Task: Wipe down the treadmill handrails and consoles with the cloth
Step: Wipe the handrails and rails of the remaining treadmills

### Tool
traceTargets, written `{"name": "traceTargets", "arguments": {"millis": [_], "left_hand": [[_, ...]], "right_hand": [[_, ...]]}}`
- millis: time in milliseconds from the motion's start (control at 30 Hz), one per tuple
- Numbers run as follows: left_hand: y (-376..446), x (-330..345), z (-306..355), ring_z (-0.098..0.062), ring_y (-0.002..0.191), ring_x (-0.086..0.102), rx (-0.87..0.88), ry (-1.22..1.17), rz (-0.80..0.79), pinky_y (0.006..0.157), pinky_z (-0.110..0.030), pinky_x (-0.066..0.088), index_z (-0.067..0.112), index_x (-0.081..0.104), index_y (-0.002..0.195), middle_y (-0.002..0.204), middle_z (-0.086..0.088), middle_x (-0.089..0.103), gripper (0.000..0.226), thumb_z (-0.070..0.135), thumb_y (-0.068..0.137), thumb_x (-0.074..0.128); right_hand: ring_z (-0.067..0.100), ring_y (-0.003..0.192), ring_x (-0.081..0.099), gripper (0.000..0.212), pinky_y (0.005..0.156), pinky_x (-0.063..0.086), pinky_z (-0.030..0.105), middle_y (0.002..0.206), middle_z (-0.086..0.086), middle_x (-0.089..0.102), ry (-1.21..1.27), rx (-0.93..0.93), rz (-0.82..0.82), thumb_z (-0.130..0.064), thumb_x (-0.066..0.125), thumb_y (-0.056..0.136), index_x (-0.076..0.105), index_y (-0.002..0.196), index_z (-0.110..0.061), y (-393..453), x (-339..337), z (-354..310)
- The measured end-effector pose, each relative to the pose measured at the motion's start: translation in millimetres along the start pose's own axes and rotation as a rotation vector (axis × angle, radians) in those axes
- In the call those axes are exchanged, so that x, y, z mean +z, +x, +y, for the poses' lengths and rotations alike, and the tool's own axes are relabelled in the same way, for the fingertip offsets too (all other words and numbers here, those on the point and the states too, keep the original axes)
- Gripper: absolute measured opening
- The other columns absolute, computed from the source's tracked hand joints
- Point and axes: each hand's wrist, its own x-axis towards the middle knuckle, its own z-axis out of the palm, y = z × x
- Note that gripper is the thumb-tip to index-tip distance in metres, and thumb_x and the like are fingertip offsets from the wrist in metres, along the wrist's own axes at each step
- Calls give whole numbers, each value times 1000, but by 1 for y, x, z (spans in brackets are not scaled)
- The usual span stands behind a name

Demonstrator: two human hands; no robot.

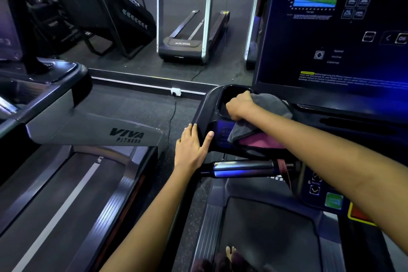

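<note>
The console [331, 35] fills the far right, its screen lit, its right edge cut off. At its left corner sits a cup holder [231, 99]; what lies inside is too dark to tell. My right hand [239, 106] grips the grey-and-pink cloth [260, 126] bunched at the holder's near rim. My left hand [192, 146] lies flat, fingers straight, on the console's left edge, above the chrome handrail [245, 168].
</note>
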Motion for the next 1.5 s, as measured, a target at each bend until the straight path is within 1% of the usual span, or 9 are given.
{"name": "traceTargets", "arguments": {"millis": [100,233,533,767,967,1167,1333,1433,1500], "left_hand": [[1,2,-1,-22,145,15,-9,39,19,114,-43,21,12,24,148,156,-7,22,76,62,92,24],[3,5,-2,-25,144,17,-20,139,50,111,-44,24,14,24,148,154,-8,25,68,56,96,28],[4,5,-2,-26,142,22,-24,126,59,108,-45,28,12,27,147,153,-10,29,60,49,99,27],[4,6,-2,-25,140,27,-37,-59,52,108,-43,30,14,28,147,154,-9,27,61,50,98,27],[5,7,0,-26,139,28,-50,-83,51,108,-44,29,14,27,146,154,-8,26,60,50,98,23],[5,9,2,-27,140,26,-41,-20,40,107,-45,30,12,26,146,153,-12,25,60,49,99,24],[4,8,1,-26,140,26,-33,-20,44,107,-44,30,11,26,147,153,-12,25,61,48,99,22],[4,7,1,-25,141,25,-38,-32,42,108,-44,29,12,26,147,154,-11,25,61,49,99,22],[3,6,1,-25,141,23,-35,-31,39,109,-43,28,11,25,147,154,-11,24,61,48,99,21]], "right_hand": [[29,124,48,35,101,34,46,131,1,55,-232,12,-18,-21,33,99,55,127,-19,1,6,-11],[29,114,53,35,92,38,47,124,1,58,-461,12,-30,-26,33,98,57,123,-19,0,12,-19],[28,106,56,34,87,37,45,116,0,62,-414,85,-110,-27,37,95,61,117,-20,-1,13,-27],[29,115,53,34,97,37,44,126,2,55,57,104,49,-20,42,93,59,121,-19,-2,16,-10],[39,106,55,30,88,44,45,117,13,51,597,28,187,-11,43,88,64,108,-3,-4,40,12],[28,112,53,36,98,41,39,118,4,51,884,-79,173,-9,45,85,69,108,-23,18,42,3],[45,115,47,32,96,41,48,126,19,40,852,104,156,-15,43,91,53,121,-6,40,28,-8],[44,117,48,43,91,41,45,131,22,37,1004,288,200,-17,50,91,35,129,-2,48,19,-13],[42,117,49,42,91,43,44,131,20,38,1059,349,219,-18,53,90,39,127,-3,48,17,-16]]}}
